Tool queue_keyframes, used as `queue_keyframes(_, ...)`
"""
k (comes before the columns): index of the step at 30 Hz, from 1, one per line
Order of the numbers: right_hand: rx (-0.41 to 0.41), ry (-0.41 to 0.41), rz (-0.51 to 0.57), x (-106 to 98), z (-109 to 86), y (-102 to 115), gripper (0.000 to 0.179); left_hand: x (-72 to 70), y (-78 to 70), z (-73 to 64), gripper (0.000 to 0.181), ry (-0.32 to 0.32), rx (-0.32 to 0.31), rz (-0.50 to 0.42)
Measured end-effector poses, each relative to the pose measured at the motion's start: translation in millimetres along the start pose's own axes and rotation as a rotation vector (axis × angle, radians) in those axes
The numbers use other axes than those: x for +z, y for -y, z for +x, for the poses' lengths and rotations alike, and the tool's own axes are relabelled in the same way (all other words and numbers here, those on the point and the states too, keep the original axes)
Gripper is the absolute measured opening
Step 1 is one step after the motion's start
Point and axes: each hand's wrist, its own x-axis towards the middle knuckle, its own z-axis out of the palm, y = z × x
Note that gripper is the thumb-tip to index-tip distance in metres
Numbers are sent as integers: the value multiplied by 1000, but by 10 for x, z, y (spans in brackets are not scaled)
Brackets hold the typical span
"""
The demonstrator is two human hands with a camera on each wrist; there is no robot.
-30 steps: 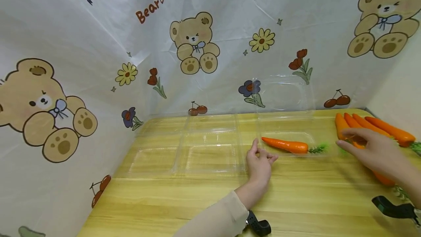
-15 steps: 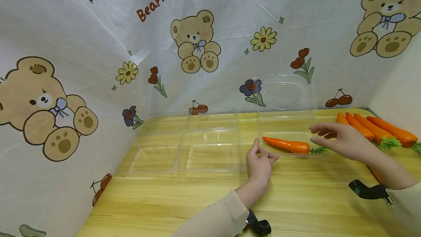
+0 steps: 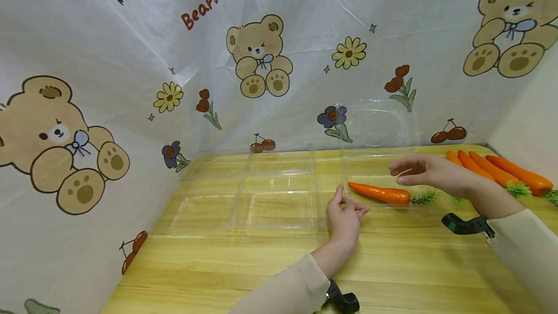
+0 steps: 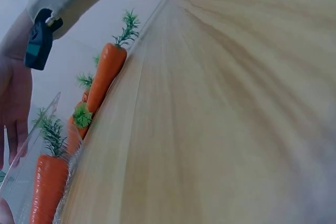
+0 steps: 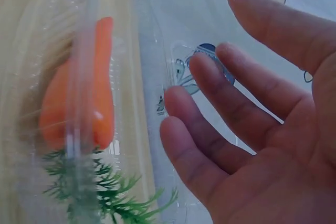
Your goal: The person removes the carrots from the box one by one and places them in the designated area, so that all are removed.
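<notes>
An orange carrot with a green leafy top lies in a clear plastic container, tip toward the left. The container's lid stands raised at the back. My left hand touches the container's front left corner, fingers relaxed; in the left wrist view just a bit of that hand appears at the lower left edge. Above the carrot's leafy end hovers my right hand, palm facing left and holding nothing. Its fingers are spread and slightly bent in the right wrist view, beside the container's wall.
Several more carrots lie at the right back of the wooden table. Two clear containers with lids stand side by side on the left. A bear-print sheet hangs behind and to the left.
My right hand has moved left from the carrot pile to over the container, uncovering carrots behind it. The left hand and the carrot in the container have stayed in place.
</notes>
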Motion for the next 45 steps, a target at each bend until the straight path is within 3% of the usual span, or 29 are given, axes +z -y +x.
queue_keyframes(10,41,164,99,-66,251,-107,54,2,1,-11,54,5,2,22)
queue_keyframes(23,208,257,171,-44,457,-310,60,21,12,-14,54,3,12,18)
queue_keyframes(31,276,297,124,-9,516,-332,57,7,-8,0,54,10,21,-5)
queue_keyframes(39,318,339,105,43,512,-363,57,-9,-4,-17,52,11,16,2)
queue_keyframes(45,305,358,138,63,523,-385,53,-6,-5,-15,51,10,10,-4)
